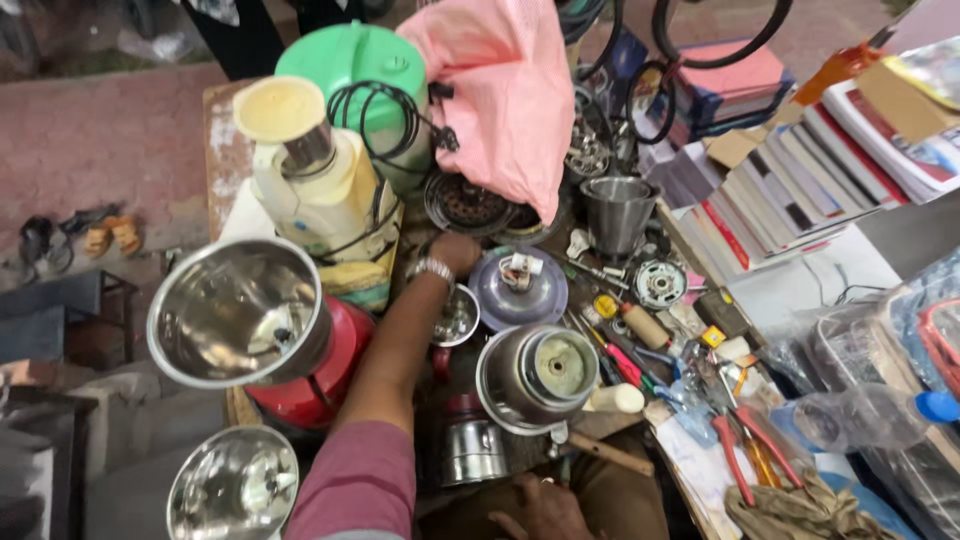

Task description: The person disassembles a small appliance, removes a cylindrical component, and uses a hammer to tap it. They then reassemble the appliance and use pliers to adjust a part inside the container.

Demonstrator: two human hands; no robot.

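Far left, a wide steel mixer jar (238,310) sits tilted on a red mixer base (318,375), its mouth leaning out past the bench edge; a second steel jar (233,485) lies below it. Either looks likely to tip if the sleeve brushes it. Behind stands a cream mixer body (318,190) wrapped in black cord (378,115), and a snag on that loop could drag it over.

The left hand (456,252) reaches forward across the bench, wristwatch showing, fingers curled down among the parts just above a small steel cup (457,318) and beside a round grey motor base (520,288). What the fingers grip, if anything, I cannot tell; they are hidden behind the knuckles. The forearm passes close over the red base, so a quick pull back could knock the tilted jar.

Centre, an upturned steel jar (538,375) rests near the front edge. The right hand (543,510) sits low beneath it, fingers loosely bent, apparently empty.

Further right, screwdrivers and red-handled pliers (745,450) lie scattered, easy to sweep off. A pink bag (505,95) hangs over the back parts, hiding whatever lies under it
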